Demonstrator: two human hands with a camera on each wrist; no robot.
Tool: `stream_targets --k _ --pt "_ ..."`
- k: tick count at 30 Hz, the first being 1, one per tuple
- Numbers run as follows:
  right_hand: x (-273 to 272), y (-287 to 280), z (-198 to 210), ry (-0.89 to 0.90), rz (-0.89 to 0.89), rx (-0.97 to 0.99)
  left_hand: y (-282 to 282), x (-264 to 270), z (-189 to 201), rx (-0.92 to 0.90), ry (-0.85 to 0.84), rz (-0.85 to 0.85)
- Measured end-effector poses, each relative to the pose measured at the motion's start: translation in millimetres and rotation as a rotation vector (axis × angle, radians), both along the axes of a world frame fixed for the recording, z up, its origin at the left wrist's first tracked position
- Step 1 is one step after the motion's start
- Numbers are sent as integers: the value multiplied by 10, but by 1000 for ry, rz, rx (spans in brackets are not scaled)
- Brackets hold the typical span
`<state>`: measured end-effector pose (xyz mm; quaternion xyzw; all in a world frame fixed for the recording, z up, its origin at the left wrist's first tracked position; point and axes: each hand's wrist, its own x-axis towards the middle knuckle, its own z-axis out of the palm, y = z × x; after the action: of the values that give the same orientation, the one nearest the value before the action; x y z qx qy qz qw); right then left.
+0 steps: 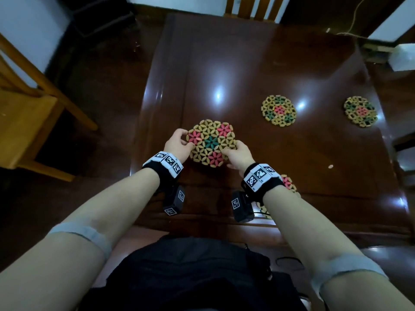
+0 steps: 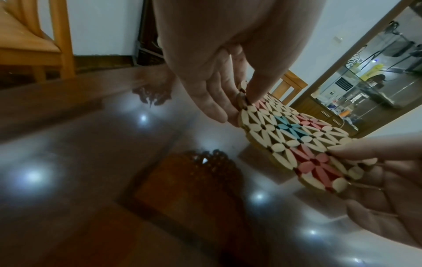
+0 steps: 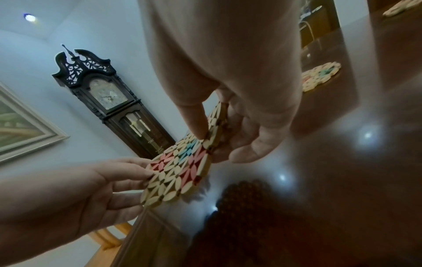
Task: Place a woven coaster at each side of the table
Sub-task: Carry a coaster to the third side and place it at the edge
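Both hands hold one large woven coaster (image 1: 211,142), tan with pink flowers and a teal centre, a little above the dark glossy table (image 1: 247,63) near its left part. My left hand (image 1: 178,143) pinches its left rim, thumb on top and fingers beneath (image 2: 217,104). My right hand (image 1: 238,153) pinches the right rim the same way (image 3: 242,137). Two smaller coasters lie flat on the table: one at mid-right (image 1: 278,110), one near the right edge (image 1: 360,111). Another coaster (image 1: 288,184) is partly hidden under my right wrist.
A wooden chair (image 1: 29,113) stands left of the table, another chair back (image 1: 253,7) at the far side. A small pale bit (image 1: 330,166) lies on the table at the right. A tall clock (image 3: 109,101) stands against the wall.
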<state>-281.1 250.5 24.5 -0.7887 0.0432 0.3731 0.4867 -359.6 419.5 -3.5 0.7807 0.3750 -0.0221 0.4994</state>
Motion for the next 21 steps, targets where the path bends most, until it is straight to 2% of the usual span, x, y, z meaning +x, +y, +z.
stream_targets --k 8,10,14,17,21 --pt "-496 771 -117 -59 78 -65 834 -415 -115 0 12 -7" --pt "-638 1029 -120 -57 49 -85 1095 -531 -153 -15 -11 -41" --pt "-1025 1594 -122 -97 -87 -94 1699 -828 -174 -177 -71 -161" --pt "-1325 2035 -148 -82 -133 -98 2161 -1054 -130 -196 -91 -215" --pt "-1542 2493 -167 -111 -74 -127 2641 -1211 -146 -180 -99 -221"
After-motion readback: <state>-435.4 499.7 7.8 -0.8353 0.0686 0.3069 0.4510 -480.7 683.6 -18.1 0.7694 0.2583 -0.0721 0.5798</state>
